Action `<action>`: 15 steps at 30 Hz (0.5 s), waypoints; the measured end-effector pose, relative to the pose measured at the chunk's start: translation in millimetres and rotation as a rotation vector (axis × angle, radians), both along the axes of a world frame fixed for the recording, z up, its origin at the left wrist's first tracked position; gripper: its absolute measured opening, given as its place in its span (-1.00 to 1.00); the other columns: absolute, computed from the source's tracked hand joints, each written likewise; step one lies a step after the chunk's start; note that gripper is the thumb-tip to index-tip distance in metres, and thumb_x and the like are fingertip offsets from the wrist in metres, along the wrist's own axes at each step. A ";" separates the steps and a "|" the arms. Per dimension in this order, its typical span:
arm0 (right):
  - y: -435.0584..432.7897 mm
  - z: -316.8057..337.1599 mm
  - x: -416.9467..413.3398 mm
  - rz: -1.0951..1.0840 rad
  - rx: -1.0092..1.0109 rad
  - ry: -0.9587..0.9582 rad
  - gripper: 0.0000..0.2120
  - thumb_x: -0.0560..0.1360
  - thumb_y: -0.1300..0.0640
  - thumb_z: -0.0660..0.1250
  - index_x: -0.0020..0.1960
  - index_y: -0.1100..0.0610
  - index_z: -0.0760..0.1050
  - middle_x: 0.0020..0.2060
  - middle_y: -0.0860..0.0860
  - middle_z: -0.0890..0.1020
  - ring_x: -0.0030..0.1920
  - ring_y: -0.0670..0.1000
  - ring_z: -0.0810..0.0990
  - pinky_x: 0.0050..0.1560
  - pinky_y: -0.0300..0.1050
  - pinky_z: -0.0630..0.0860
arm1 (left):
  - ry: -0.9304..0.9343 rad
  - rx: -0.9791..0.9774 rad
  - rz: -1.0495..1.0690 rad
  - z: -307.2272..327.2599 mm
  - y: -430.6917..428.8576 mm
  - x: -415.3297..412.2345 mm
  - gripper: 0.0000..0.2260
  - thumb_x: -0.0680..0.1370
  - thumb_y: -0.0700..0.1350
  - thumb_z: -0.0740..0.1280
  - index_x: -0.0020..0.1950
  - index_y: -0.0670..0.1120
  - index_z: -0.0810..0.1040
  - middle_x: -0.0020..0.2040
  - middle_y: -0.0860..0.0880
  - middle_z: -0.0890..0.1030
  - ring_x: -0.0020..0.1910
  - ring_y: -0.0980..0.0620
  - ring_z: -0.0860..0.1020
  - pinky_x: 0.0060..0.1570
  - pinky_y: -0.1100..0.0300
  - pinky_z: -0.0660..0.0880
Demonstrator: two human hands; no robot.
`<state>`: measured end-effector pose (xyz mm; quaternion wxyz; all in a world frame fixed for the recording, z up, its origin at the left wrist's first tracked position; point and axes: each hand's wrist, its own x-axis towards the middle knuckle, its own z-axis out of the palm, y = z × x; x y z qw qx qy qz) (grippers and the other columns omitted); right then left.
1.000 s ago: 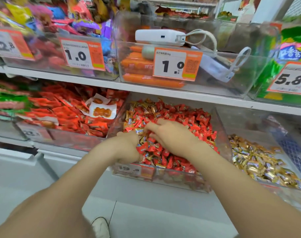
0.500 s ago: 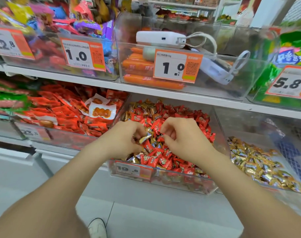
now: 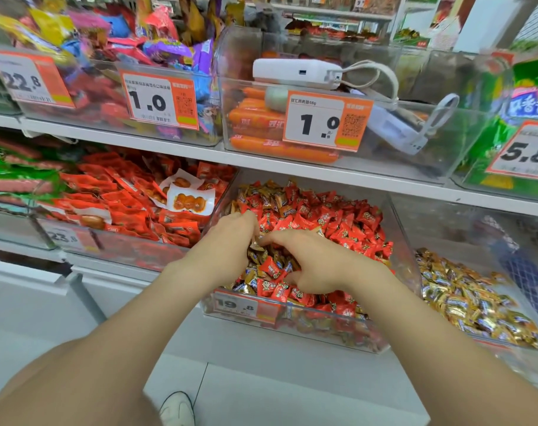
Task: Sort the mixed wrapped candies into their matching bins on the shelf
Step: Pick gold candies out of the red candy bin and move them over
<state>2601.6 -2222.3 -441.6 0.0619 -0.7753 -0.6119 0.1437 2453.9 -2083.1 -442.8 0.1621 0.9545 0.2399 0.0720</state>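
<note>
Step in hand: picking strays from the clear plastic bin (image 3: 393, 229) of red-wrapped candies (image 3: 338, 216), tagged "19.8". Your left hand (image 3: 231, 241) and right hand (image 3: 317, 262) pinch one gold-wrapped candy (image 3: 257, 245) together. Next: carry it right to the near clear bin of gold-wrapped candies (image 3: 464, 296).

Both my hands are down in the clear middle bin (image 3: 396, 229), the one full of red candies (image 3: 338, 222) with gold candies (image 3: 261, 259) mixed in. My left hand (image 3: 231, 244) and my right hand (image 3: 317, 259) come together at the fingertips, pinching a gold wrapper (image 3: 257, 243). The bin on the right (image 3: 464, 222) holds only gold ones, beside mine.
</note>
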 end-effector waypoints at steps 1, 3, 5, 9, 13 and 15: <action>2.5 -1.6 1.9 0.014 -0.002 -0.007 -0.19 0.47 0.14 0.58 0.59 -0.15 0.27 0.51 -0.07 0.45 0.49 0.03 0.42 0.45 0.10 0.45 | 0.037 -0.014 -0.025 -0.7 0.9 2.0 -0.49 0.52 -0.43 0.33 0.41 -0.05 0.42 0.28 -0.06 0.45 0.21 -0.09 0.51 0.13 -0.01 0.55; 7.5 -5.0 2.6 0.030 0.041 -0.045 -0.33 0.47 0.01 0.60 0.49 -0.15 0.38 0.33 -0.06 0.59 0.33 0.05 0.54 0.30 0.13 0.54 | 0.105 -0.044 -0.090 -1.8 4.3 5.9 -0.41 0.50 -0.44 0.33 0.47 -0.04 0.37 0.31 -0.06 0.42 0.29 -0.09 0.45 0.21 -0.01 0.52; 9.2 -6.5 0.7 0.026 0.100 -0.109 -0.57 0.50 -0.05 0.56 0.32 -0.14 0.52 -0.01 -0.09 0.63 0.05 0.02 0.55 0.09 0.12 0.59 | 0.128 -0.053 -0.151 -3.4 8.1 8.8 -0.52 0.53 -0.39 0.36 0.36 0.00 0.46 0.25 -0.02 0.44 0.27 -0.06 0.45 0.20 0.02 0.50; 2.5 -3.6 -0.9 0.007 0.209 -0.055 -0.80 0.56 -0.01 0.51 0.17 -0.11 0.63 -0.22 -0.19 0.54 -0.17 -0.12 0.48 -0.03 0.01 0.55 | 0.120 -0.013 -0.172 -7.5 12.6 9.1 -0.71 0.57 -0.21 0.44 0.25 0.06 0.58 0.21 -0.03 0.53 0.24 -0.04 0.49 0.19 0.02 0.52; -13.5 8.8 5.4 -0.088 0.273 0.126 -0.87 0.57 -0.01 0.50 0.11 -0.10 0.65 -0.14 -0.15 0.68 -0.16 -0.15 0.62 0.02 -0.01 0.57 | 0.081 -0.034 -0.158 -4.6 12.7 3.3 -0.85 0.61 -0.02 0.47 0.14 -0.01 0.62 0.06 -0.02 0.56 0.05 -0.01 0.49 0.00 0.08 0.47; -23.6 12.6 8.0 -0.131 0.305 0.190 -0.87 0.62 0.01 0.44 0.16 -0.11 0.62 -0.10 -0.17 0.69 -0.13 -0.17 0.64 -0.04 -0.09 0.56 | 0.047 -0.057 -0.147 -0.1 10.5 -0.7 -0.85 0.63 -0.01 0.44 -0.01 -0.07 0.58 -0.06 -0.08 0.58 -0.12 -0.09 0.55 -0.17 0.02 0.47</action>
